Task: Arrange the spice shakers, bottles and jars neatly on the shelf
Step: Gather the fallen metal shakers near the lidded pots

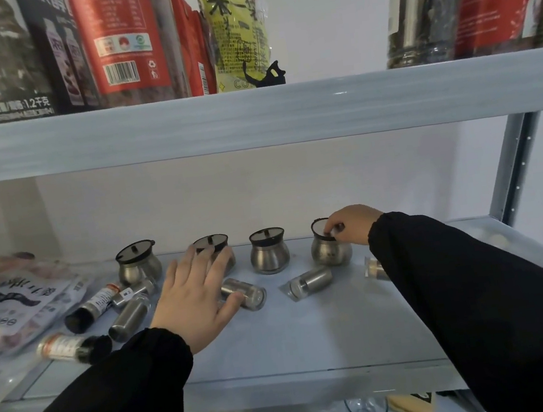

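**Both hands on the shelf**

My right hand (pixel 349 226) pinches the lid of the rightmost steel jar (pixel 329 250) near the shelf's (pixel 314 331) back edge. My left hand (pixel 195 295) lies open, fingers spread, thumb touching a toppled shaker (pixel 245 294) mid-shelf. Three more jars (pixel 267 253) stand along the back.

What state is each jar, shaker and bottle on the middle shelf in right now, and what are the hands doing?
Far-left jar: upright, lid on.
Second jar: upright, partly behind left hand.
Third jar: upright, lid on.
Far-right jar: upright, right hand on its lid.
Steel shakers: lying down.
Black-capped bottles: lying down.
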`<state>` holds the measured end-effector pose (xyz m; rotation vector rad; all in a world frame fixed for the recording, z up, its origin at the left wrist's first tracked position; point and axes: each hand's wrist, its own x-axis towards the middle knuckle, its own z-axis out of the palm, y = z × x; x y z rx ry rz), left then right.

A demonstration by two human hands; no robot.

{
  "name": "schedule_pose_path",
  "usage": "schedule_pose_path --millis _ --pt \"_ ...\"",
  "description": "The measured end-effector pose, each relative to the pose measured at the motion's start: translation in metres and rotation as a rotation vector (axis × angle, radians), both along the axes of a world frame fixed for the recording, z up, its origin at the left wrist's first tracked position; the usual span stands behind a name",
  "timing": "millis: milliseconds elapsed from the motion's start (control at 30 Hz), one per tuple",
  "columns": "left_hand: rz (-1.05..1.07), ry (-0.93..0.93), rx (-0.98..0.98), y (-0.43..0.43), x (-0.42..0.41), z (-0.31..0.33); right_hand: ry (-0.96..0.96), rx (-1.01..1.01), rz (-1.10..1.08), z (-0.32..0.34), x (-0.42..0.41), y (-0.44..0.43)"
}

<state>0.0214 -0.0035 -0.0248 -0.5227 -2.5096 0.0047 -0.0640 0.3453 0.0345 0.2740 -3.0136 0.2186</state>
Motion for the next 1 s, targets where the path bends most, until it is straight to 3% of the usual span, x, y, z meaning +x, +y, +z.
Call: schedule_pose_path --millis 500,600,667,833,1000 --pt "-0.029 0.050 -0.009 -0.008 0.000 0.013 -0.001 -0.004 -0.079 -0.004 0.000 -0.008" --pt "-0.047 0.038 0.018 -0.019 0.001 0.014 0.154 -0.131 -0.025 0.002 0.001 -0.034" --pt "-0.066 0.036 0.047 -0.028 0.002 0.015 0.149 -0.202 0.032 0.007 0.000 -0.065" --pt "-0.070 0.013 0.035 -0.056 0.002 0.012 -0.005 -0.043 0.013 0.000 -0.015 -0.129" --pt "-0.073 0.001 0.015 -0.088 0.002 0.007 -0.011 0.122 -0.035 0.001 -0.022 -0.150"
